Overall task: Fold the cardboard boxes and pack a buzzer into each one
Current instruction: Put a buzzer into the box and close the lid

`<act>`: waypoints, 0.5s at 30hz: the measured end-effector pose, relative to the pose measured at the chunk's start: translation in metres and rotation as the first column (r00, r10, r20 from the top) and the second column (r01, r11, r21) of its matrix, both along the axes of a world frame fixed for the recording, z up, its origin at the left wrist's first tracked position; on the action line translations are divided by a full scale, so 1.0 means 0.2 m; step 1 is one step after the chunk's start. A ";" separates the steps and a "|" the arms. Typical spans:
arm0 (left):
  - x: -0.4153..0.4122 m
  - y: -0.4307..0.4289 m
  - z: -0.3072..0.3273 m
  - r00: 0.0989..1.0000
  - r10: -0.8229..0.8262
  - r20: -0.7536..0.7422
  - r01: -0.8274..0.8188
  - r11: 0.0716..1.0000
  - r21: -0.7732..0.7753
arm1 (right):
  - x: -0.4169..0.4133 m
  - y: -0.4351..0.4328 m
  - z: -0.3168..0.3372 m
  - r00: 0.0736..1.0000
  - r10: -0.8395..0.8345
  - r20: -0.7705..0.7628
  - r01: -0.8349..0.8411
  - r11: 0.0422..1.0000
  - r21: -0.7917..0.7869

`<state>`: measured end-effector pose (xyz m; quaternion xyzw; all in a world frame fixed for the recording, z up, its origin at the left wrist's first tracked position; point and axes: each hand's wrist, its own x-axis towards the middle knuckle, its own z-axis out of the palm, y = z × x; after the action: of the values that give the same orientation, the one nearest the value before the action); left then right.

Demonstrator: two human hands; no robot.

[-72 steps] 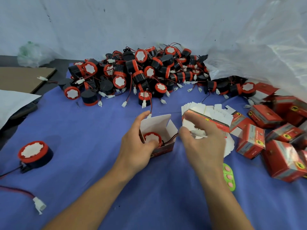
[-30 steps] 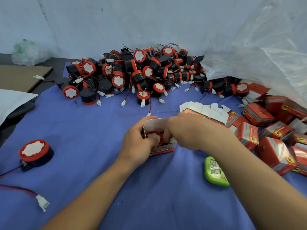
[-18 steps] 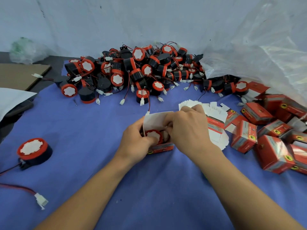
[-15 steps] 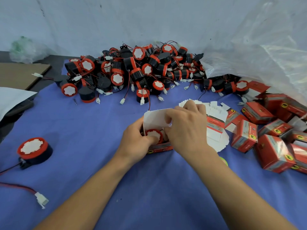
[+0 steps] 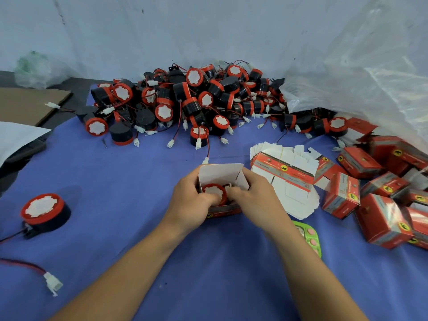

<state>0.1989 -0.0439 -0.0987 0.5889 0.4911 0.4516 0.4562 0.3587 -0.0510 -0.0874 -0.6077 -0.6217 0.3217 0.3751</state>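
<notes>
A small red cardboard box (image 5: pixel 221 173) stands open on the blue cloth, its white top flap raised. Inside it sits a red and black buzzer (image 5: pixel 214 193) with a white face. My left hand (image 5: pixel 188 203) grips the box's left side, thumb at its rim. My right hand (image 5: pixel 254 198) holds the right side, with its fingertips in the opening beside the buzzer's white connector. A stack of flat unfolded boxes (image 5: pixel 282 167) lies just right of my hands. A big pile of loose buzzers (image 5: pixel 196 103) fills the back of the table.
Several closed red boxes (image 5: pixel 382 195) are heaped at the right under a clear plastic bag (image 5: pixel 359 72). A single buzzer (image 5: pixel 44 210) with its wire lies at the left. A green counter (image 5: pixel 309 237) lies beside my right wrist. Brown cardboard (image 5: pixel 25 104) sits far left.
My right hand tucked the buzzer's wire and connector into the box, then drew back to the box's right side. The left hand has kept its grip. The top flap now shows fully.
</notes>
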 end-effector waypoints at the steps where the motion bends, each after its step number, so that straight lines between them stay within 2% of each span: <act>1: 0.00 0.00 0.00 1.000 0.000 0.001 0.000 1.000 -0.004 | 0.00 0.00 -0.01 0.999 -0.007 -0.040 0.007 1.000 -0.008; 3: 0.00 0.00 0.00 1.000 -0.006 0.003 0.006 1.000 -0.011 | -0.01 -0.01 -0.02 0.994 -0.071 -0.087 0.069 0.997 -0.020; 8: 0.00 0.00 0.00 1.000 -0.019 -0.016 0.019 1.000 -0.005 | -0.08 0.02 -0.03 0.958 -0.287 0.028 0.287 0.958 0.021; 15: 0.00 0.00 -0.01 1.000 -0.018 -0.008 0.018 1.000 -0.007 | -0.11 0.00 -0.06 0.948 -0.316 0.048 0.318 0.947 -0.041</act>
<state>0.1980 -0.0436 -0.1013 0.5938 0.4891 0.4433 0.4602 0.3366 -0.0514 -0.0998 -0.7150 -0.5154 0.2598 0.3944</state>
